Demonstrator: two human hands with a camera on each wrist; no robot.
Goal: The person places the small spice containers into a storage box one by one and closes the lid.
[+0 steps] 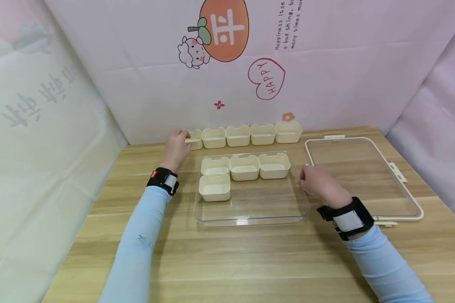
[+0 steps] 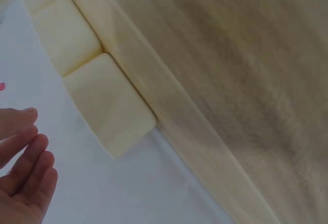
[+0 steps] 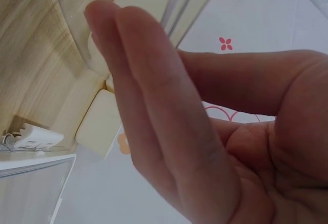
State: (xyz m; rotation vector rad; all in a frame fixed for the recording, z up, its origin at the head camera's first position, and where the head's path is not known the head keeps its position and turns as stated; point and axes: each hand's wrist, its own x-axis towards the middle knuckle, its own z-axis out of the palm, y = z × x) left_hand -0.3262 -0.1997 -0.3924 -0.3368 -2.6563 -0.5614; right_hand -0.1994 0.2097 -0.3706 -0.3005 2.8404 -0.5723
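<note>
My left hand (image 1: 176, 147) reaches to the leftmost cream cup (image 1: 195, 140) of the row at the back. In the left wrist view its loosely bent fingers (image 2: 36, 157) are near the end cup (image 2: 110, 106), and no cup shows between them. A clear plastic box (image 1: 265, 206) sits mid-table. Inside it are three cream cups along the back and one cream cup (image 1: 214, 188) in front at left. At the box's right rim, my right hand (image 1: 318, 181) pinches the wall between thumb and fingers; the clear edge runs between them in the right wrist view.
Several cream cups (image 1: 238, 136) stand side by side along the table's back edge. A clear lid with a white frame (image 1: 409, 198) and side latches lies on the right of the wooden table (image 1: 227, 261). A printed white cloth (image 1: 155, 97) hangs behind.
</note>
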